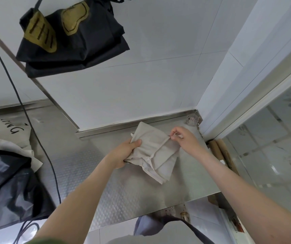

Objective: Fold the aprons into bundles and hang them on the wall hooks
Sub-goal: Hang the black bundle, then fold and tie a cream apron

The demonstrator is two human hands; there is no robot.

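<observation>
A folded beige apron (156,152) is held just above the steel counter (123,199), near the back wall. My left hand (123,154) grips the bundle's left edge, thumb on top. My right hand (185,138) pinches a thin beige apron string (173,135) at the bundle's upper right; more string crosses the bundle's middle. A folded black apron with gold pockets (70,36) hangs on the white wall at upper left; its hook is out of view.
Unfolded black (5,191) and beige (5,132) aprons lie piled at the counter's left. A dark cord (26,117) hangs down the wall onto the counter. A small clear object (192,120) sits in the back right corner. A tiled partition (273,138) stands right.
</observation>
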